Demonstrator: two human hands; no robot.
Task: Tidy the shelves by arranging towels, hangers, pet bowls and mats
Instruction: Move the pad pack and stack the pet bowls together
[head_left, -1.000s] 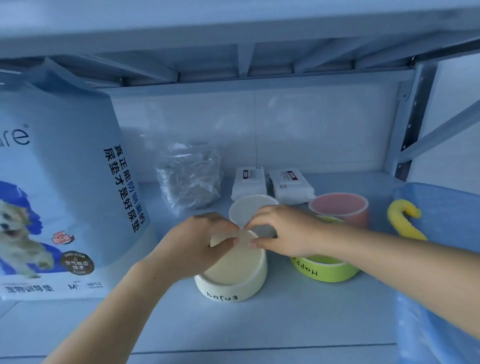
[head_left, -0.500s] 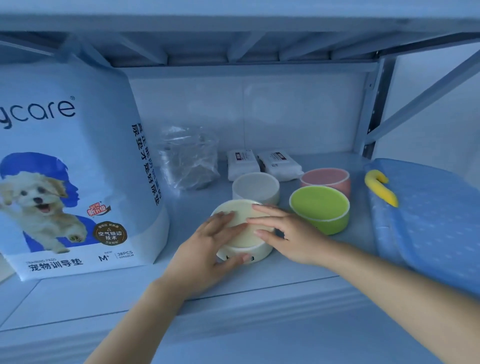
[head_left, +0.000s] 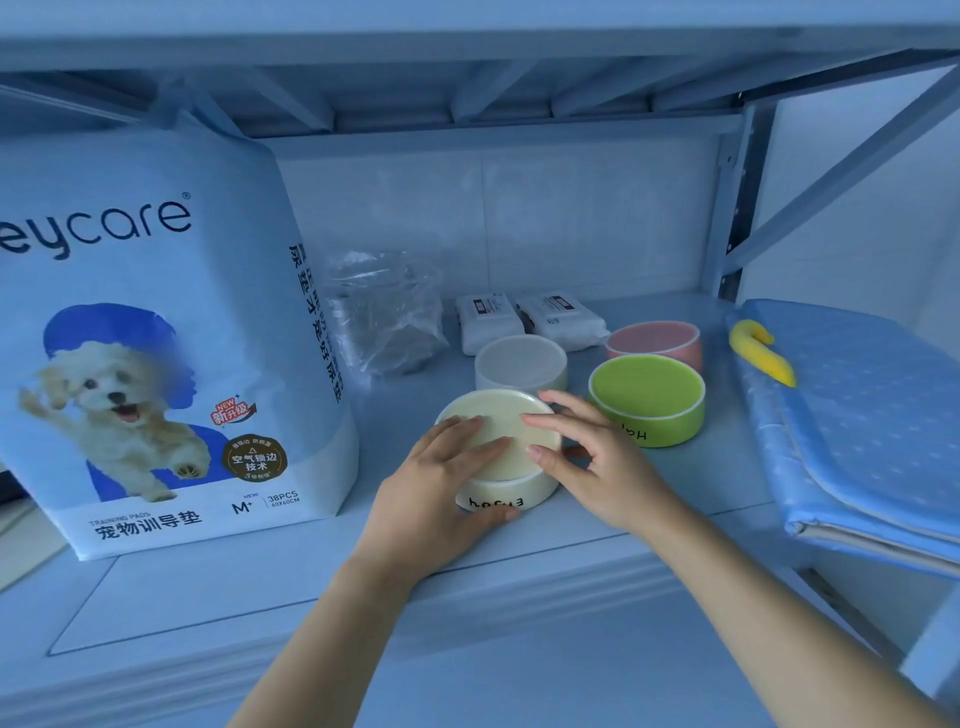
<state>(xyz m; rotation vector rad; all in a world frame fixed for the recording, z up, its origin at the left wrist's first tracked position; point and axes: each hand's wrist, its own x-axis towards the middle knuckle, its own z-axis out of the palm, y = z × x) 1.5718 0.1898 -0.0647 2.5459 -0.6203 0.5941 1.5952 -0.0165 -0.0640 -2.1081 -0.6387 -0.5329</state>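
A cream pet bowl (head_left: 506, 488) marked "enjoy" stands near the front of the shelf (head_left: 260, 587). My left hand (head_left: 436, 483) holds it, fingers lying across its top and thumb curled round its front wall. My right hand (head_left: 597, 457) rests straight fingers on the bowl's right rim. Behind it stands a white bowl (head_left: 519, 364). A green bowl (head_left: 647, 410) sits to the right, with a pink bowl (head_left: 654, 340) behind that. A folded blue mat (head_left: 857, 415) lies at the far right.
A tall bag of pet training pads (head_left: 156, 338) fills the shelf's left side. A crumpled clear plastic bag (head_left: 384, 312) and two white wipe packs (head_left: 488, 319) sit at the back. A yellow hook (head_left: 761, 353) lies on the mat. The upper shelf hangs close overhead.
A second ago both hands pinched the cream bowl's far rim. They now lie over its top and sides. My view has drawn back from the shelf.
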